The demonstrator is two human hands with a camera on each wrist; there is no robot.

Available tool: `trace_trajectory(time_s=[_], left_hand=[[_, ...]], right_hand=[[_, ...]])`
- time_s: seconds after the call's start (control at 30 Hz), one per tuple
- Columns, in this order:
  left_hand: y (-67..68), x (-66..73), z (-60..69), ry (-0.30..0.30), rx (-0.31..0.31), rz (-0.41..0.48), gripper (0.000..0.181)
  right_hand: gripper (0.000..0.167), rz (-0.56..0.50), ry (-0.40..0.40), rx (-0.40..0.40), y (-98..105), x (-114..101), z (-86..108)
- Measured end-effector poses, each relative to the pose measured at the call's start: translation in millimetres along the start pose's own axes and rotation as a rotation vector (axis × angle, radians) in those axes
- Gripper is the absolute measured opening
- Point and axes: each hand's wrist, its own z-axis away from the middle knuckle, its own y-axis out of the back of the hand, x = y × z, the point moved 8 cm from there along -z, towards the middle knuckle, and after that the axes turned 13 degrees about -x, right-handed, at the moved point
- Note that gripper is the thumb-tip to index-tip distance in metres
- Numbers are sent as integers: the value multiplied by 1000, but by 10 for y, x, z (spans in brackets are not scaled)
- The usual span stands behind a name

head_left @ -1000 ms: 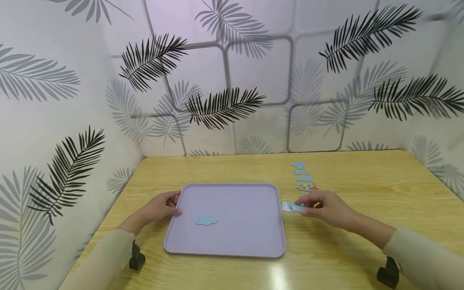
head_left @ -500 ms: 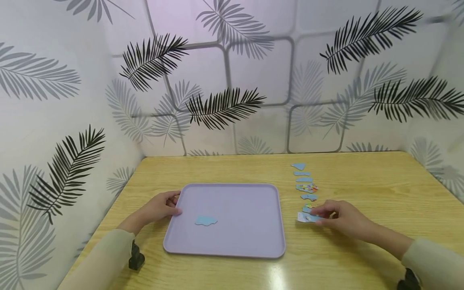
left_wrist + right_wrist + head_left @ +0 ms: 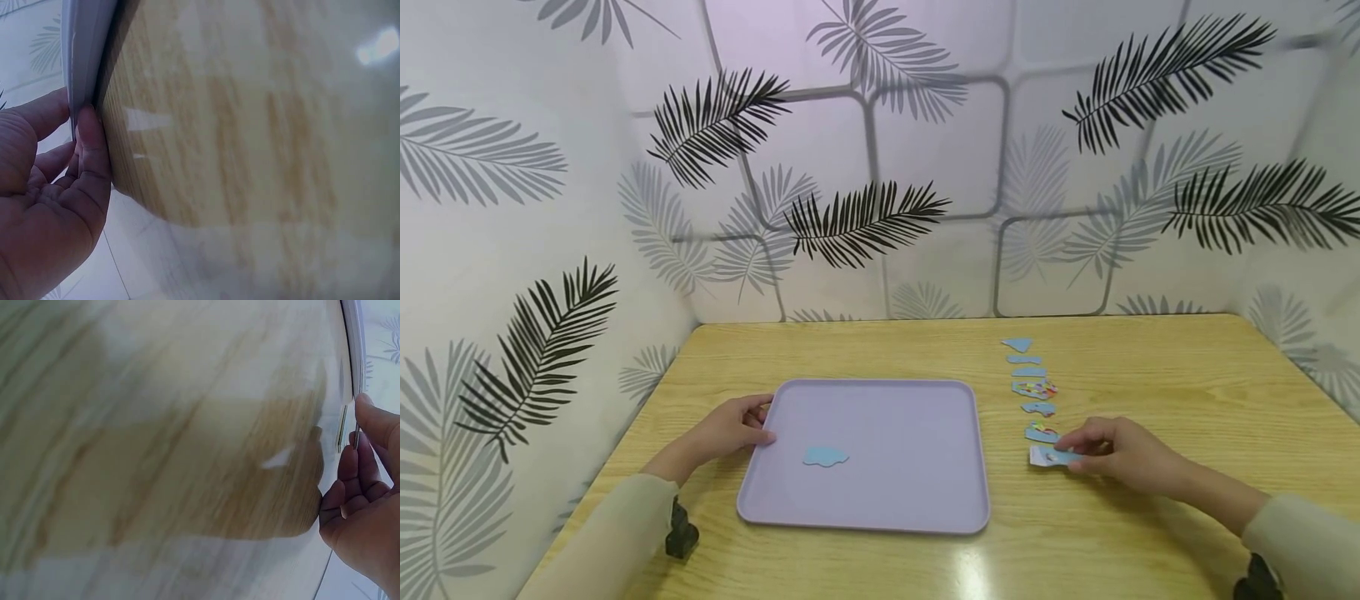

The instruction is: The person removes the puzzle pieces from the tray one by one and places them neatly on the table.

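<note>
My left hand (image 3: 730, 427) holds the left rim of a lilac tray (image 3: 887, 425), thumb on top; the left wrist view shows the fingertips pinching the tray's edge (image 3: 87, 50). Inside the tray, towards its left, lies a light-blue wavy-edged puzzle piece (image 3: 826, 456). Right of the tray, my right hand (image 3: 1126, 455) pinches another light-blue puzzle piece (image 3: 1045, 456) by its right end, low over the table. That piece has a pale left end and a small printed figure. In the right wrist view, thumb and fingers of the right hand (image 3: 365, 500) meet on its thin edge.
A column of several blue puzzle pieces runs back from the held one: a patterned piece (image 3: 1041, 432), a colourful piece (image 3: 1033, 389) and a pointed piece (image 3: 1017, 344) at the far end. The wooden table (image 3: 1187, 375) meets a leaf-patterned wall (image 3: 940, 267) behind.
My right hand has carried the puzzle piece from beside the tray's right rim to the right and nearer, to the front end of the column. The left hand and tray stay put.
</note>
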Motion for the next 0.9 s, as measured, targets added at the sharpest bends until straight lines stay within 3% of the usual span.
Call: trace_trajectory(time_s=[0.53, 0.9], left_hand=[[-4, 7, 7, 3, 0, 4, 66], [-18, 8, 10, 3, 2, 14, 66]], right_hand=[[27, 44, -61, -2, -25, 2, -42], [25, 91, -44, 8, -32, 17, -45]])
